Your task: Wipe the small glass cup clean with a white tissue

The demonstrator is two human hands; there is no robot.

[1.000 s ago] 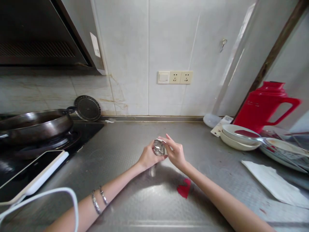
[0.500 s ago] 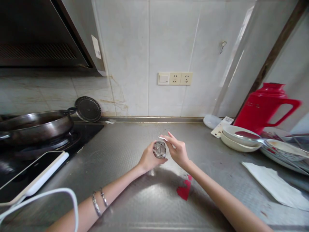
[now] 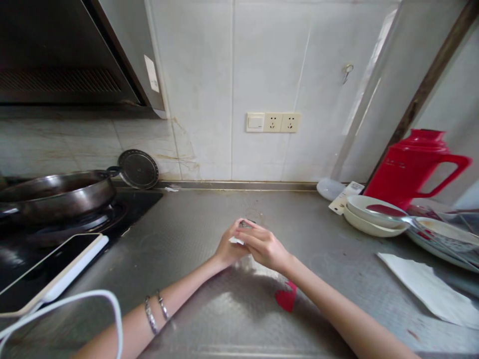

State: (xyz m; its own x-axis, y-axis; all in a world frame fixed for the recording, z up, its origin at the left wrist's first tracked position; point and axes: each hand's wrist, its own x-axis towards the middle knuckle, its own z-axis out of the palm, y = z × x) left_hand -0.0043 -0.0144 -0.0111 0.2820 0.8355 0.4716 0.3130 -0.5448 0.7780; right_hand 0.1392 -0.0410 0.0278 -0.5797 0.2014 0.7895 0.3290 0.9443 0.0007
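Observation:
Above the steel counter [image 3: 187, 234], my left hand [image 3: 227, 248] is closed around a small, silvery-clear faceted glass object [image 3: 245, 224]; its exact kind cannot be made out. My right hand [image 3: 268, 249] lies across the front of it, fingers bent, covering most of the object. A small white piece [image 3: 235, 240], like folded paper or tissue, sticks out at the right fingertips, close to my left palm. Below the hands, red torn-looking scraps [image 3: 286, 296] lie on the counter.
To the left, a steel pan [image 3: 56, 197] sits on the stove, with a phone [image 3: 52, 274] and a white cable [image 3: 108, 294] nearer me. Stacked bowls [image 3: 366, 224], a red thermos [image 3: 411, 169] and a white paper sheet [image 3: 426, 286] are on the right.
My right hand has moved left and slightly down, bringing the white piece across the front of the glass object. That object is now mostly hidden. My left hand keeps its hold.

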